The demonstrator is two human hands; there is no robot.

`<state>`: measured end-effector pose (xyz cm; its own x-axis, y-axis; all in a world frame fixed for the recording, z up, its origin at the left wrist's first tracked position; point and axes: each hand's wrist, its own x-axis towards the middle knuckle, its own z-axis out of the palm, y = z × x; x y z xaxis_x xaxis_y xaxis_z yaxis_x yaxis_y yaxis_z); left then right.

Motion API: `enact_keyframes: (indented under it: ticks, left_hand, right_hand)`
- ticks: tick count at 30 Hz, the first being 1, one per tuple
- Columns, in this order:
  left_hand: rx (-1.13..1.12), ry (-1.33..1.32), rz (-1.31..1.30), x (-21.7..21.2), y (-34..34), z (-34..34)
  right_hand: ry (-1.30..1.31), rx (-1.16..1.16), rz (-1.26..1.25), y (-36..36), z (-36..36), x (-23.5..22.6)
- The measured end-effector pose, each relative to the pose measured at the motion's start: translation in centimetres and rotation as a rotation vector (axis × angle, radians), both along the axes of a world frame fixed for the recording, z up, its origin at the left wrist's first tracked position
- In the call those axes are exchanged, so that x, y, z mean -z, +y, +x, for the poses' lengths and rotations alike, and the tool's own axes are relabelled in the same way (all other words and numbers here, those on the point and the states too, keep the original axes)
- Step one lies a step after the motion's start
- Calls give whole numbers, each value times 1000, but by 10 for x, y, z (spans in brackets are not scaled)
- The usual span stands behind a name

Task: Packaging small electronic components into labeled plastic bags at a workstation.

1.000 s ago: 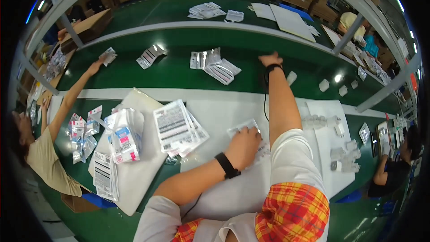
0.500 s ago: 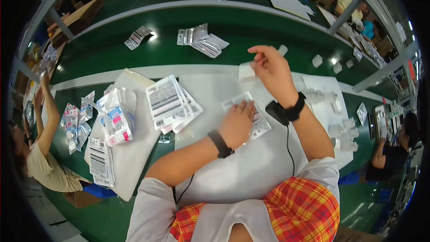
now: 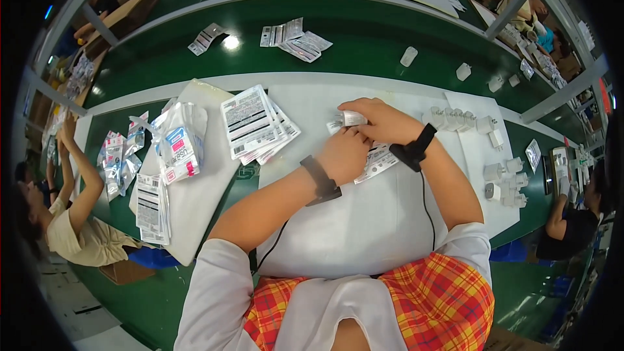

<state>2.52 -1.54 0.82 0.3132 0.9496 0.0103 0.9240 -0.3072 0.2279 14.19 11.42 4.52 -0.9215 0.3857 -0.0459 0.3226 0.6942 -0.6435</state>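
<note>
I've the right hand gripping a white adapter at the pouch; left hand bunched, hold unclear. Probably lining up; next calls for steadying the pouch.

Dense black print covers the fanned cards; coloured lettering marks the pouch; print on the half-covered card is illegible.

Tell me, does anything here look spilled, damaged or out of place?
Nothing looks spilled or damaged. On the green strip, silver pouches lie askew, some overlapping, and the stack left of the left hand is unevenly fanned. Both look untidy, though perhaps normal here.
</note>
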Motion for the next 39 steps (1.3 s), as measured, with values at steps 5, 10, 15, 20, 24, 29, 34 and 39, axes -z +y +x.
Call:
enact_keyframes:
  ticks: [5, 10, 15, 20, 24, 29, 34, 39]
  left_hand:
    - [8, -163, 92, 9, 0, -8]
    - [24, -64, 69, 11, 1, -5]
    - [-18, -165, 5, 2, -5, -6]
    - [-33, -359, -28, 16, -1, -9]
    - [-81, -260, -56, -9, -10, 5]
    - [-213, -137, 85, -6, -18, 15]
    - [-195, -273, 154, -6, -6, -3]
    - [-109, -1341, -268, -35, 5, -46]
  right_hand:
    - [-102, -88, -170, 5, -3, -22]
    - [-47, 171, 75, -2, 16, -19]
    - [141, 302, 47, -73, 58, -15]
    - [165, 139, 214, -104, 78, -7]
    - [87, 492, 179, -94, 60, 9]
    - [183, 397, 411, -85, 59, 12]
    - [109, 408, -269, -63, 50, 1]
    - [381, 484, -660, -49, 41, -19]
